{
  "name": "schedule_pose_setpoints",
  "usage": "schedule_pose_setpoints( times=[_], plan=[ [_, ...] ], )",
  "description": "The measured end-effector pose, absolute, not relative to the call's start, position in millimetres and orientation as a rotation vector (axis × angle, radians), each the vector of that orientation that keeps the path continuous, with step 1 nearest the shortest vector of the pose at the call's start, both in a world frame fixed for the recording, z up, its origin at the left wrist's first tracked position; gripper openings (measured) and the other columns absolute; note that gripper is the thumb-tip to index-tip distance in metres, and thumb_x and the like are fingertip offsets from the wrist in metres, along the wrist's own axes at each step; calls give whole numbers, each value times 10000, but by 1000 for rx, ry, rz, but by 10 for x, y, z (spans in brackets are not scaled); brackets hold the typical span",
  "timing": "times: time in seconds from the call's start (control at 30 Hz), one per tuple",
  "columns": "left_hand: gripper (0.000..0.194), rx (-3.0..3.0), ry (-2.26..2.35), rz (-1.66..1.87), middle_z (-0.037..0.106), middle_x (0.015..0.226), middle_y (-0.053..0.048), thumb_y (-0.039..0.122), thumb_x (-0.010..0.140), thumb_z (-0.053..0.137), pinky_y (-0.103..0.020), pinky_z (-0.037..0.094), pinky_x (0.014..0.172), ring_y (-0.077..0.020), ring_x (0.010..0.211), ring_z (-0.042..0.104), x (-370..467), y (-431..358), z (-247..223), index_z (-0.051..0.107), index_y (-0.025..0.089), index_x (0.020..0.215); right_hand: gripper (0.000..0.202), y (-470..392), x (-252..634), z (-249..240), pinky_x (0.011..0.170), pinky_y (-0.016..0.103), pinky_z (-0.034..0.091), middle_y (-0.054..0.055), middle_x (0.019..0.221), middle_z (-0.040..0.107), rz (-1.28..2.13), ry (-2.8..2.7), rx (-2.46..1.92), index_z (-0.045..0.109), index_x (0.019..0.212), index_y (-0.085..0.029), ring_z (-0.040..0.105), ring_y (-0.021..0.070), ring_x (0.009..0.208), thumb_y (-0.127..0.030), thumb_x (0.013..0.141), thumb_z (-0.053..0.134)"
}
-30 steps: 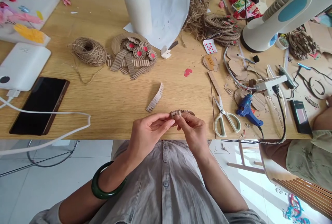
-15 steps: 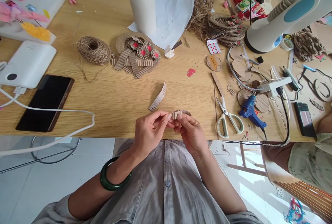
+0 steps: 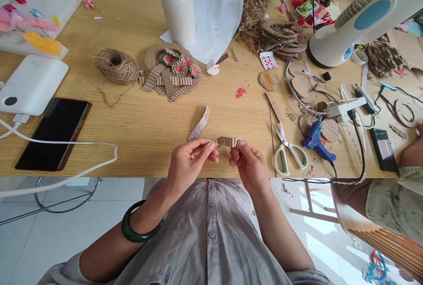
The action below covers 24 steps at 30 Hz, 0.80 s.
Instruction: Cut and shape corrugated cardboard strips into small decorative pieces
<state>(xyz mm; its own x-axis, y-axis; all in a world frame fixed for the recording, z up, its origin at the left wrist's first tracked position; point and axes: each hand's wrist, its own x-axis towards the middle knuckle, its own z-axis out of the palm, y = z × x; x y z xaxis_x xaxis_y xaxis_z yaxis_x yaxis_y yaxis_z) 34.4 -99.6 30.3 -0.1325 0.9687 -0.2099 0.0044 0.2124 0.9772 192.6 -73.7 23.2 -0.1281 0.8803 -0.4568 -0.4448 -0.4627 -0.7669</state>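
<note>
A short corrugated cardboard strip (image 3: 228,142) is stretched between my two hands just above the table's front edge. My left hand (image 3: 193,157) pinches its left end between thumb and fingers. Its right end is pinched by my right hand (image 3: 249,161). Another curved corrugated strip (image 3: 199,123) lies on the wood just beyond my left hand. Farther back sits a round cardboard piece (image 3: 155,58) bearing corrugated strips and several rolled flowers with red centres (image 3: 180,68).
White scissors (image 3: 287,148) and a blue glue gun (image 3: 317,143) with cables lie to the right. A twine coil (image 3: 117,65), a phone (image 3: 54,133) and a power bank (image 3: 33,84) are left. A white bottle (image 3: 178,9) stands behind; a person's arm (image 3: 410,155) shows far right.
My hands have moved apart, and the strip that was bunched between my fingers is now extended. The view has shifted slightly.
</note>
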Motion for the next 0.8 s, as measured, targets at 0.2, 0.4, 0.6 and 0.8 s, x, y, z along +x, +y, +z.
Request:
schedule_pose_setpoints(
  times=[0.2,0.4,0.6,0.8],
  plan=[
    [238,1171,1438,1103,760,828,-61,355,892,616,-250,558,653,-167,650,727,299,-816,166,733,149,919,248,-669,2102,208,541,239,431,-20,658,525,1469,-862,-1264,688,716,-178,450,102,589,-395,836,701],
    [183,1586,1584,1084,757,1126,-80,242,891,599,-351,532,939,-230,1031,708,278,-768,116,776,217,933,273,-651,2176,149,563,251,441,-17,670,548,1438,-921,-1361,677,727,-185,471,105,580,-440,826,694],
    [212,1381,1454,1145,705,1170,-87,337,888,633,-242,546,604,-151,756,681,325,-799,259,755,193,984,301,-690,2125,239,561,257,432,-18,653,555,1477,-1091,-1359,653,703,-178,497,100,553,-436,858,667],
    [223,1186,1251,1025,713,896,-43,354,846,699,-202,502,532,-92,571,593,425,-843,342,737,175,972,290,-765,2066,365,522,251,420,-13,667,554,1409,-1280,-1336,665,764,-184,486,104,559,-439,896,624]
  ],
)
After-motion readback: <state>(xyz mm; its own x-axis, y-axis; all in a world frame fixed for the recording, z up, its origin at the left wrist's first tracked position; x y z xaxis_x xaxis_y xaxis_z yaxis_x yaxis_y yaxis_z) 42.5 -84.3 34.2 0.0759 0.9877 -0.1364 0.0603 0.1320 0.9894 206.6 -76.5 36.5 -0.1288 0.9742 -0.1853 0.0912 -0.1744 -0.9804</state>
